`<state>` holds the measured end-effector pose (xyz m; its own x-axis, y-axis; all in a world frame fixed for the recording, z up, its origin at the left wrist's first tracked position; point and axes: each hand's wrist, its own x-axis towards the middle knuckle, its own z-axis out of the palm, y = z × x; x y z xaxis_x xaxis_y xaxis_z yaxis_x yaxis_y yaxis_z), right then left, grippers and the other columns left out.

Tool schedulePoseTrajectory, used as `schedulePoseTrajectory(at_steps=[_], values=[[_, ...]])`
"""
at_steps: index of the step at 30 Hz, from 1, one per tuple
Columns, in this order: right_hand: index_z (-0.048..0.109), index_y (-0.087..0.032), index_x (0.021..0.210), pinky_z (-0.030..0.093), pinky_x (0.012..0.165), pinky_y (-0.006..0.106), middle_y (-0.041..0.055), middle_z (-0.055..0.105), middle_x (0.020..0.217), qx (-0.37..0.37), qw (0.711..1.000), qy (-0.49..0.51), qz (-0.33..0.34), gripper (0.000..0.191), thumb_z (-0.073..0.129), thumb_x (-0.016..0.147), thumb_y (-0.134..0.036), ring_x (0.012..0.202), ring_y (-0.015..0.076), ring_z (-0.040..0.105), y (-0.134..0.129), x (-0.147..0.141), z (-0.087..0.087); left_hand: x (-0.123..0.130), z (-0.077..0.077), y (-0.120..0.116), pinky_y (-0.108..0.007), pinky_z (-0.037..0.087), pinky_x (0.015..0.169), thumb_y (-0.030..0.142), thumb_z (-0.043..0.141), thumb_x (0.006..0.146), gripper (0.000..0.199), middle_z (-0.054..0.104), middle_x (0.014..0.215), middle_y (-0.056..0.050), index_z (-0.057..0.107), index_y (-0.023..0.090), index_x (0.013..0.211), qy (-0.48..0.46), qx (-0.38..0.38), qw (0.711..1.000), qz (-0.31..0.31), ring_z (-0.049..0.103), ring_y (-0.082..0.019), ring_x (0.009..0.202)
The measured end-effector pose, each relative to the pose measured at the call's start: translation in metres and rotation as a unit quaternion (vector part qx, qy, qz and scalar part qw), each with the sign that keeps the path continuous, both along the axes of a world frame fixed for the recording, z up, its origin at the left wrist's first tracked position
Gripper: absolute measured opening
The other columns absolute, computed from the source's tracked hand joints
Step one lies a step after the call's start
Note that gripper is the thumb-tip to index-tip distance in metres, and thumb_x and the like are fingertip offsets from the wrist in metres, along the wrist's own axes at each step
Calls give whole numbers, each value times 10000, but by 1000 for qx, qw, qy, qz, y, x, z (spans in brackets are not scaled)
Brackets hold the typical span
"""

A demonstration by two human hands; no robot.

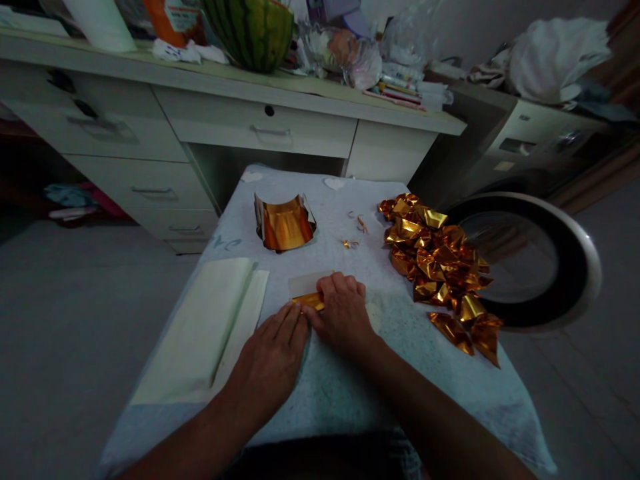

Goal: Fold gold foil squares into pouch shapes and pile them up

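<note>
A small sheet of gold foil paper (pixel 311 301) with a pale backing lies partly folded on the cloth-covered table. My left hand (pixel 277 340) rests on the table with its fingers together, the tips pressed on the near left edge of the foil. My right hand (pixel 344 310) has its fingers curled over the right end, its thumb close to the left fingertips. Beyond my hands stands a curved stack of gold foil sheets (pixel 287 225). Several folded gold foil pieces (pixel 440 257) are heaped on the right.
Pale paper sheets (pixel 200 327) lie on the table's left side. Small gold scraps (pixel 350 244) sit near the middle. Behind is a white cabinet (pixel 260 127) bearing a cut watermelon (pixel 250 33). An open washing machine door (pixel 530 260) stands close to the table's right edge.
</note>
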<state>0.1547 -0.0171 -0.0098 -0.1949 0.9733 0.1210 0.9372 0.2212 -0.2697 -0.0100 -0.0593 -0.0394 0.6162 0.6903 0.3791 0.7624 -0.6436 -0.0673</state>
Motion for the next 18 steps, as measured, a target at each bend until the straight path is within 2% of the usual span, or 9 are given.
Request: schedulePoseTrajectory(at_steps=[3, 7, 13, 18], values=[[578, -195, 998, 344, 841, 424, 89, 572, 1021, -1, 1000, 5, 1, 370, 554, 878, -544, 960, 277, 481, 1, 1, -2, 0, 2, 0, -456, 576, 919, 29, 382, 862, 398, 667, 1211, -241, 643, 15, 1162, 13, 7, 1000, 2, 653, -327, 1120], [574, -217, 1106, 346, 850, 418, 86, 585, 1066, -17, 999, 27, 4, 367, 595, 875, -501, 982, 276, 492, 2, 6, -3, 0, 6, 3, -463, 585, 897, 24, 404, 846, 366, 675, 1189, -250, 671, 19, 1097, 22, 7, 1000, -7, 661, -337, 1102], [548, -229, 1210, 350, 860, 410, 87, 585, 1102, -30, 998, 47, -24, 401, 610, 872, -437, 1006, 280, 500, 4, 18, -1, 2, 16, 7, -450, 598, 860, 8, 420, 818, 340, 704, 1127, -229, 699, 41, 1010, 26, -3, 1000, -6, 691, -325, 1031], [535, -229, 1253, 353, 859, 414, 94, 572, 1134, -25, 998, 36, -46, 463, 605, 857, -458, 1011, 285, 499, 6, 32, -2, 3, 17, 8, -446, 591, 870, 13, 422, 821, 337, 704, 1137, -209, 703, 66, 998, 41, -11, 999, 5, 691, -305, 1027]])
